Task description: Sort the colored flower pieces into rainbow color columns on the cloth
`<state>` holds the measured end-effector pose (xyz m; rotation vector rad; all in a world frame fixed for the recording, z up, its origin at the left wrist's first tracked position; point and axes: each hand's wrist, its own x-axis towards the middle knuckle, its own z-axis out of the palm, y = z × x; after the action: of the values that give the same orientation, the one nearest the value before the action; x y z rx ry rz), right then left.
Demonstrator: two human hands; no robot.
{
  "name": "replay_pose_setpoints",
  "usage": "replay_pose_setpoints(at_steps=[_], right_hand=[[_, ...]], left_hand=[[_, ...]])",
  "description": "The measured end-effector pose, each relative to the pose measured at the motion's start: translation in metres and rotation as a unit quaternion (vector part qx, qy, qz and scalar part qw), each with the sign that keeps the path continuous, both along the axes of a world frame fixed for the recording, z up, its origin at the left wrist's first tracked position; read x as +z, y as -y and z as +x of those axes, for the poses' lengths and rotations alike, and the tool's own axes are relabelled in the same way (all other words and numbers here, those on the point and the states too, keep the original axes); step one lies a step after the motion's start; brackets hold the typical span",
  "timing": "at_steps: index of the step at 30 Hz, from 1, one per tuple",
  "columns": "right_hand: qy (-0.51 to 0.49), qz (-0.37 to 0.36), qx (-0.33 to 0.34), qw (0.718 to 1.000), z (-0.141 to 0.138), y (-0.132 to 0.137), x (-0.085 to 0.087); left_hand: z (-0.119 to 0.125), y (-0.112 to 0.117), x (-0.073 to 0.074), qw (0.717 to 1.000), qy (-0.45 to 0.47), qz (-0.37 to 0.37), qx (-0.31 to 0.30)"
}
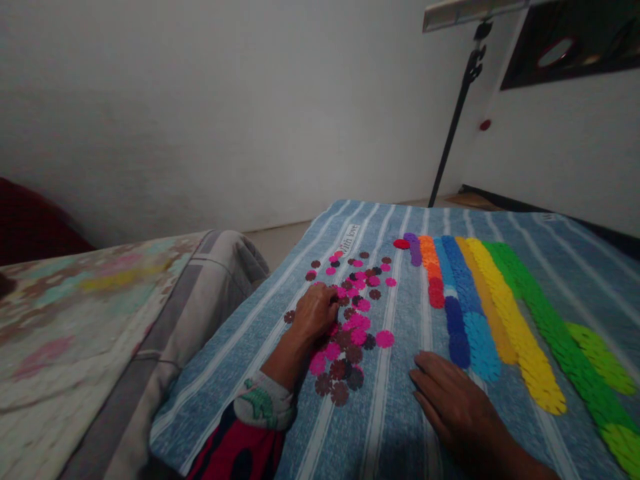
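My left hand [315,311] reaches into a loose scatter of notched plastic discs in pink [358,323], brown [339,393] and black [355,378]. Its fingers curl down among the discs, and the fingertips are partly hidden, so what they pinch does not show. My right hand [453,397] lies low over the striped blue cloth [395,427], palm down, fingers stretched out and nothing visible in them. Beyond it run overlapping rows of discs sorted by colour: purple [415,252], orange [429,253], dark blue [457,333], light blue [481,347], yellow [530,360] and green [555,327].
To the left stands another surface with a flowered cover [100,320] and grey cloth edge, a gap between it and the striped cloth. A black stand [457,120] rises behind the far edge, before a pale wall [225,113]. Lime discs [600,357] lie at far right.
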<state>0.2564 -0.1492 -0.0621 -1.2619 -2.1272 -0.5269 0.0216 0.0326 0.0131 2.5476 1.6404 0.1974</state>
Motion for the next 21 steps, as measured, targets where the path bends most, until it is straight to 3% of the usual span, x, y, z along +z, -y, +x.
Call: replay_pose_setpoints(at_steps=[3,6,10,16,21], right_hand=[[-0.009,-0.007,-0.006,1.000,-0.001,0.001,-0.002],[-0.016,-0.014,-0.013,1.000,-0.003,0.001,-0.004],[-0.011,-0.016,-0.010,1.000,-0.003,0.002,-0.005],[-0.009,-0.027,-0.012,1.000,-0.002,0.002,-0.004],[-0.003,-0.014,-0.004,1.000,-0.002,0.000,-0.001]], left_hand=[[0.000,-0.001,-0.001,0.999,0.041,0.001,-0.029],[0.002,0.001,-0.003,0.991,0.082,-0.026,-0.100],[0.011,0.008,-0.006,0.987,0.064,-0.042,-0.145],[0.021,0.015,-0.005,0.990,0.008,-0.047,-0.131],[0.017,0.010,-0.009,0.986,0.093,-0.072,-0.119]])
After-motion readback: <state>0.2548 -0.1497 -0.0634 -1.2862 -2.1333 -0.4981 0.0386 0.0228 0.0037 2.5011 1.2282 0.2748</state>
